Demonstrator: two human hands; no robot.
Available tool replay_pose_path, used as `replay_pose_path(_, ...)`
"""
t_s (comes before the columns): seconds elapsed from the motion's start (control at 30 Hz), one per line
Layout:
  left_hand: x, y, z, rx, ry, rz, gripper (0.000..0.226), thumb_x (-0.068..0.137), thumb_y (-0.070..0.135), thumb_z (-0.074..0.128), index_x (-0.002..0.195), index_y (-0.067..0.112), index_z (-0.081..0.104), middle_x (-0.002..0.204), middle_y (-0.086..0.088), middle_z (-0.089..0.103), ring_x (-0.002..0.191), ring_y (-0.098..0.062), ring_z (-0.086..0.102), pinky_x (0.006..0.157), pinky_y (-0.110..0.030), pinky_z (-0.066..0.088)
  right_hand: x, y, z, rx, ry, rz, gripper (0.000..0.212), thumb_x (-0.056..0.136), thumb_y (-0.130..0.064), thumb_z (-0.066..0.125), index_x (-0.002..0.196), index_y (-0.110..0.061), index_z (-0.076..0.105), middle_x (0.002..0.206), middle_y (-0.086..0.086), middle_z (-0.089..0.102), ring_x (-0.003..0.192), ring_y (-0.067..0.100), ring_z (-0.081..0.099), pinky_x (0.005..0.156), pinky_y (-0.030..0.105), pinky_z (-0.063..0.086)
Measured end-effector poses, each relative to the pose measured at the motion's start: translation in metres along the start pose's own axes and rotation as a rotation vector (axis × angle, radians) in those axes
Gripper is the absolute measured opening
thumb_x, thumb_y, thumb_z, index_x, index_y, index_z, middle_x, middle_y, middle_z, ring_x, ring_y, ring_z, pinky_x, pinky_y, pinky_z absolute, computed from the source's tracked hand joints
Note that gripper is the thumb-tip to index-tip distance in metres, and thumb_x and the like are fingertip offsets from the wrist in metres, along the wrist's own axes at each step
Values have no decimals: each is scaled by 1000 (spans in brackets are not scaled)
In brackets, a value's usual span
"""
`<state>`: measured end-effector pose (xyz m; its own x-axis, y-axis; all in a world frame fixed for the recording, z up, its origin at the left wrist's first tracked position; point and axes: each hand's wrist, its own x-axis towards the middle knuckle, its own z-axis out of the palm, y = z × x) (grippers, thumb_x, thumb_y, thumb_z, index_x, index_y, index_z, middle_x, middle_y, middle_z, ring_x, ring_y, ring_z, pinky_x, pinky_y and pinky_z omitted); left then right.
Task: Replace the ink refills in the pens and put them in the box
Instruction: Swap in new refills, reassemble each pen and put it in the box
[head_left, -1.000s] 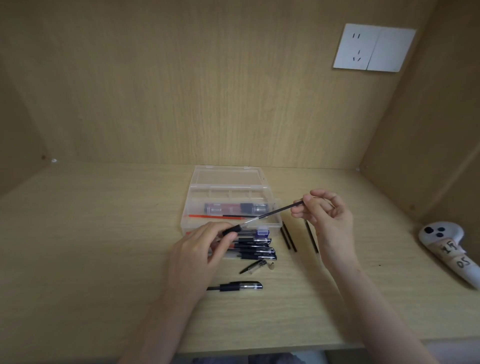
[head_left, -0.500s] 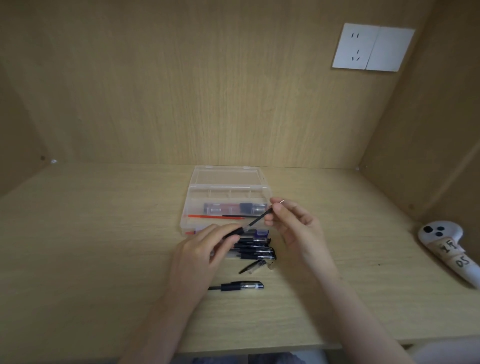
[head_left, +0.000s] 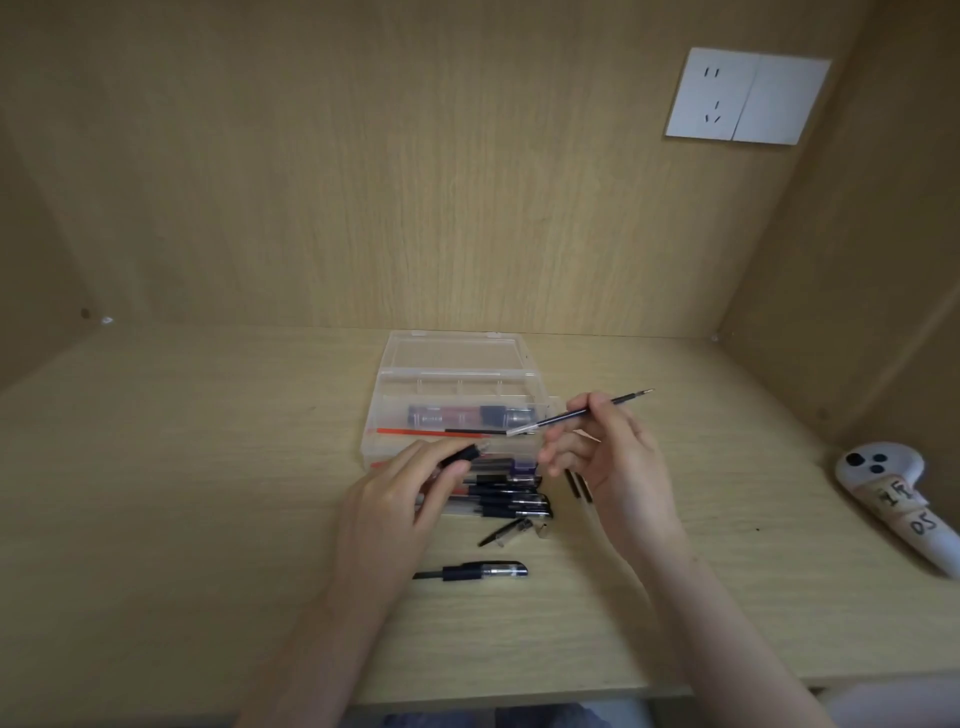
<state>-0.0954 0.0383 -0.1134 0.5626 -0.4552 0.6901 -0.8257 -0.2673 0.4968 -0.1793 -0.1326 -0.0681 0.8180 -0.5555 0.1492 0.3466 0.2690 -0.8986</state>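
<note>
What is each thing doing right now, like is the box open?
box, lid open.
left hand, holds the pen barrel.
pen barrel, held, apart from the refill.
right hand, pinches the refill.
refill, lifted, outside the barrel.
lone pen, lying on the table.

Only legible writing is on the white controller (head_left: 883, 480) at the right edge of the surface (head_left: 208, 467). Two pale tape strips round its handle are hand-marked in dark ink. Lower strip (head_left: 923, 524): approx. "05", poss. "DS", chars turned sideways. Upper strip (head_left: 894, 496): 2 chars, maybe "1F" or "1E", too smudged to be sure. Pens (head_left: 506, 501) mid-surface: any print too small and blurred to read.
</note>
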Motion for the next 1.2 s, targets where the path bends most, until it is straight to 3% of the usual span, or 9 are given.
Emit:
replay_pose_path(0.17,0,1,0,-13,2,-7,28,93,36,46,111,24,64,101,17,65,88,3,59,74,-21,48,-2,5,4,35,-31,5,27,99,-16,34,86,-2,52,59,14,62,47,23,60,44,27,48)
replay_pose_path(0.67,0,-1,0,32,-24,10,32,93,44,43,110,28,65,89,16,65,72,-2,60,63,-27,51,-1,17,-2,5,-101,-11,27,90,-25,42,90,0,53,62,13,65,49,23,62,48,28,52)
replay_pose_path(0.8,0,-1,1,23,-42,28,30,93,42,45,110,27,66,86,14,64,69,-7,60,59,-31,51,-7,15,2,-178,-208,-46,24,91,-19,45,95,1,58,69,14,66,55,25,64,53,30,54)
replay_pose_path(0.9,1,0,2,10,-28,23,30,92,41,46,109,27,66,87,13,65,69,-7,61,60,-31,51,-12,15,6,-446,-350,8,21,88,-15,57,106,-5,63,71,9,66,53,17,59,51,24,49)
replay_pose_path(1.03,0,0,0,12,-20,13,29,92,42,46,108,28,65,89,15,65,71,-4,61,63,-29,51,-9,14,-9,-805,-273,0,18,82,-19,69,100,-23,68,65,-4,63,53,9,54,59,22,47)
replay_pose_path(1.2,0,-1,2,11,-24,15,33,93,46,42,106,26,65,91,16,66,76,-3,61,65,-29,52,-16,1,-32,-1046,-299,26,14,78,-18,74,91,-23,71,78,0,69,67,-1,54,64,10,42)
